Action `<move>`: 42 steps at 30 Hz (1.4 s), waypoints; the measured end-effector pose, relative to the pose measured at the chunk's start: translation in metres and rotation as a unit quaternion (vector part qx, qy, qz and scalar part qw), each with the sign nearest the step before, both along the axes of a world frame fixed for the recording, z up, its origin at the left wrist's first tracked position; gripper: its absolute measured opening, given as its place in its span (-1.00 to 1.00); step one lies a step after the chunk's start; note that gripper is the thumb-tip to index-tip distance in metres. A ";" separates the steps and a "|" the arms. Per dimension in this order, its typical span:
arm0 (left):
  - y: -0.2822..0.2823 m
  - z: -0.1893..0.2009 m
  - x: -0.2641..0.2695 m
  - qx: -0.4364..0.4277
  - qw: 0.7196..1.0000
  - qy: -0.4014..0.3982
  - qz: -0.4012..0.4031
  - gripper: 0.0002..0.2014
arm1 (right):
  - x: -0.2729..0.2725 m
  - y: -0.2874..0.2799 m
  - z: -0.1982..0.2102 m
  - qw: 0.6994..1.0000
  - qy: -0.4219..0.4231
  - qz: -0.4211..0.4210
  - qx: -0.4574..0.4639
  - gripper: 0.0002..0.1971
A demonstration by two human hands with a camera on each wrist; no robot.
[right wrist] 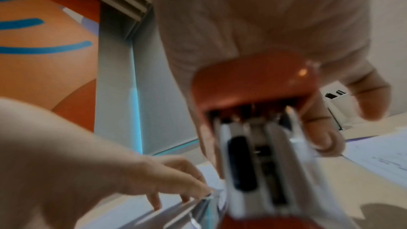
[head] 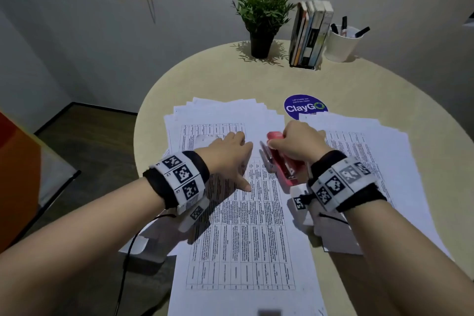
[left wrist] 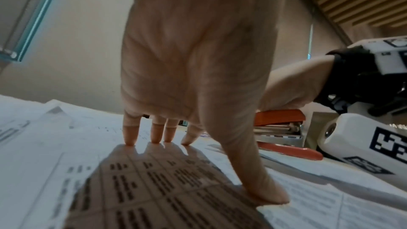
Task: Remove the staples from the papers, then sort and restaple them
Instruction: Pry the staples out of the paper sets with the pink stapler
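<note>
A printed sheet with a table (head: 243,238) lies in the middle of the round table, over a fanned stack of papers (head: 220,113). My left hand (head: 239,159) presses flat on it, fingertips (left wrist: 154,138) and thumb spread on the paper. My right hand (head: 295,141) grips a red stapler (head: 287,161) from above, just right of the left hand. The stapler (left wrist: 279,119) rests on the papers with its rear end towards me. In the right wrist view the stapler (right wrist: 253,93) fills the middle, blurred. A slim silvery object (head: 265,154) lies beside the stapler; what it is I cannot tell.
A second stack of papers (head: 372,151) lies to the right. At the back stand a potted plant (head: 263,18), books (head: 310,33) and a white cup of markers (head: 342,45). A blue ClayGo sticker (head: 305,106) lies mid-table. A white box (head: 143,249) sits at the table's left edge.
</note>
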State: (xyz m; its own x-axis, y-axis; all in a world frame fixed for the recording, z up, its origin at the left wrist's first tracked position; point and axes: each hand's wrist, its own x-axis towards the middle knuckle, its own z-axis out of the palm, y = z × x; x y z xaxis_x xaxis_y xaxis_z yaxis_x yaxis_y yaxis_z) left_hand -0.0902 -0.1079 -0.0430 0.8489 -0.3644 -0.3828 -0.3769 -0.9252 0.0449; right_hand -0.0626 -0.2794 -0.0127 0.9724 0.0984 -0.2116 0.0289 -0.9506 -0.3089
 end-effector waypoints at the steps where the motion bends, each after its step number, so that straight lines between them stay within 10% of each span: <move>1: 0.000 -0.001 -0.002 0.009 1.000 0.001 -0.004 -0.04 | -0.002 0.005 -0.004 1.000 0.009 0.008 -0.029 -0.68; 17: 0.005 -0.006 -0.006 0.037 0.998 -0.021 -0.052 0.10 | 0.000 0.024 -0.017 0.998 -0.028 -0.015 -0.049 -0.83; 22: 0.005 -0.004 -0.006 0.033 0.998 -0.027 -0.053 0.12 | -0.001 0.029 -0.020 0.957 -0.169 0.101 -0.215 -0.74; 42: 0.006 -0.003 -0.007 0.032 0.997 -0.027 -0.059 0.14 | 0.015 0.033 -0.027 0.988 -0.131 0.010 -0.078 -0.82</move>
